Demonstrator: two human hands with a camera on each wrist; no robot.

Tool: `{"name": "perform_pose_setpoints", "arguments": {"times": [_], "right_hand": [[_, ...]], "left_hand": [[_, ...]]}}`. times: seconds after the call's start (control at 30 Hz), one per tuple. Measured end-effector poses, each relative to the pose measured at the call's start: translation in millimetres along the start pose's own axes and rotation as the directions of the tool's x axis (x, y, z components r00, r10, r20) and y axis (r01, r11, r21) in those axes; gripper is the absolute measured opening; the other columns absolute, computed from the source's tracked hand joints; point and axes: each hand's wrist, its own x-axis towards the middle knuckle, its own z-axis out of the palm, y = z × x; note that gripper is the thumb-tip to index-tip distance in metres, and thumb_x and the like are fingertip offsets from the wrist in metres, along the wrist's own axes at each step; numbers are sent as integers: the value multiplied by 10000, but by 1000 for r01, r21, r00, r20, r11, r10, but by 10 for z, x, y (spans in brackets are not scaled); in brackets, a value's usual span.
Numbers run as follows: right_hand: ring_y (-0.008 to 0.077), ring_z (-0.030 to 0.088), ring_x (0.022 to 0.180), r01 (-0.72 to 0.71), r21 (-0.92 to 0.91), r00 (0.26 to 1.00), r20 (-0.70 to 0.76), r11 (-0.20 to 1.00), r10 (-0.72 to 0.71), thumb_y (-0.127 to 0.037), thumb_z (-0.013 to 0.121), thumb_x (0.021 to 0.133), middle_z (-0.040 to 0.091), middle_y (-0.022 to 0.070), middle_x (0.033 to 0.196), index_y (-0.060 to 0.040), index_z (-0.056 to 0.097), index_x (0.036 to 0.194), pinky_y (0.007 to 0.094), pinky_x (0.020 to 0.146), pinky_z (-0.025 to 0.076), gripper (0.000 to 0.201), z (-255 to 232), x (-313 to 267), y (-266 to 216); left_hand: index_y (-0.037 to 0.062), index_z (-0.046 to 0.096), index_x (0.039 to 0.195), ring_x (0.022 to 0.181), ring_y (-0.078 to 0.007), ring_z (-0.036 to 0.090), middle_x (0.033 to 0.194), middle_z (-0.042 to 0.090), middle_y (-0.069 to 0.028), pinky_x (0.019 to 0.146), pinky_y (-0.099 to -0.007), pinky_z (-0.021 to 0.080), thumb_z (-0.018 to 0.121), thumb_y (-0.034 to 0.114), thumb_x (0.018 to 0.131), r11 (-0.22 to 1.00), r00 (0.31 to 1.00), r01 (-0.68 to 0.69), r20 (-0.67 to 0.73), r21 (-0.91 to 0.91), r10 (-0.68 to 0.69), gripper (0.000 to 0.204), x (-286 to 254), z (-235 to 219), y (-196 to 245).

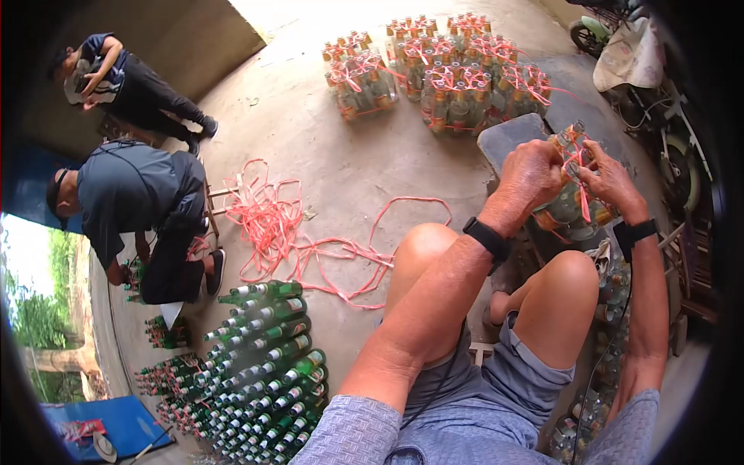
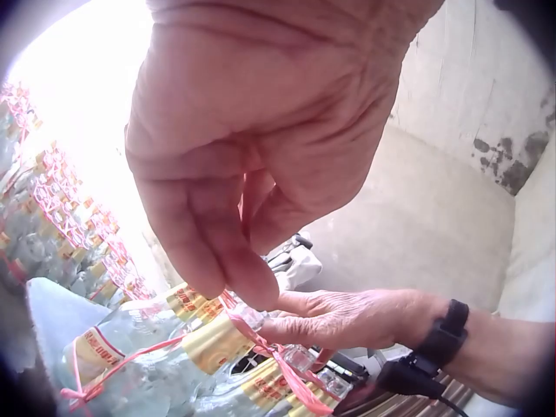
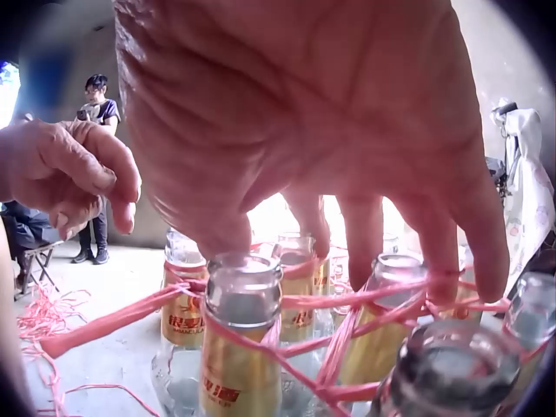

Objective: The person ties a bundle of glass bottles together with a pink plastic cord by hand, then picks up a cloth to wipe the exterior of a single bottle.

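Glass bottles with gold neck labels stand bundled together, pink plastic twine wound across their necks. My left hand has its fingers curled at the near side of the bundle, pinching pink twine at the fingertips. My right hand spreads over the bottle tops, its fingers extended down among the necks beside the twine. In the head view both hands, left and right, meet over the bundle in front of my knees. The lower bottles are partly hidden.
Several tied bundles of clear bottles stand ahead. Loose pink twine lies heaped on the floor, left of many green bottles. One person bends over at left; another stands behind. A motorbike is at right.
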Motion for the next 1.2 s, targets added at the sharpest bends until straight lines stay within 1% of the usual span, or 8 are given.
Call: {"name": "perform_pose_setpoints", "arguments": {"times": [0.17,0.33,0.47,0.7,0.83,0.87,0.97,1.2], "right_hand": [[310,782,943,-77,141,993,97,987,63,-252,743,912,785,216,1075,-92,535,1502,437,834,602,646,75,169,149],[210,695,793,40,321,995,75,946,-68,-150,722,866,745,125,913,-52,621,1325,371,749,567,480,250,420,471],[195,664,758,17,100,998,57,995,-23,-238,774,899,724,131,874,-44,634,1246,401,692,527,421,248,469,435],[172,655,745,44,186,999,5,982,-46,-323,794,923,729,106,861,-52,640,1276,388,680,529,471,334,459,456],[324,762,899,-25,124,999,25,992,22,-359,805,875,786,165,998,-73,638,1303,464,808,569,541,312,459,409],[211,710,821,10,139,999,-44,990,-4,-302,837,887,769,137,932,-29,640,1206,398,759,568,464,345,441,438],[402,756,1025,-29,106,999,-25,994,32,-377,801,851,792,193,1100,-103,642,1307,494,902,571,555,302,380,338],[452,715,1138,-119,20,992,-29,993,120,-276,722,877,772,211,1196,-119,614,1348,536,962,560,508,156,186,15]], "left_hand": [[37,830,926,908,-440,766,898,775,-240,850,-496,610,655,143,842,999,998,-14,-57,-52,11,221,-93,80,6],[36,828,921,872,-384,783,882,783,-208,830,-466,617,652,104,822,986,993,-98,-73,-136,89,213,-283,135,29],[26,825,929,856,-374,780,874,778,-207,818,-464,612,653,93,823,983,995,-80,-65,-165,70,213,-583,38,130],[-2,814,903,808,-367,781,832,771,-207,771,-454,610,656,81,808,978,996,-76,-64,-195,65,202,-919,-157,353],[-19,801,920,797,-353,784,845,774,-214,766,-442,608,656,85,809,966,997,-71,-48,-249,61,210,-889,-149,468],[-20,799,923,799,-347,785,844,775,-211,767,-438,608,655,87,816,971,996,-78,-54,-225,67,208,-875,-135,495],[-20,794,931,810,-329,789,847,777,-202,775,-428,609,653,93,837,983,997,-68,-53,-169,60,203,-880,-94,564],[-16,776,949,853,-318,795,872,785,-187,798,-421,607,662,86,865,978,998,-57,-30,-203,52,174,-941,73,832]]}}
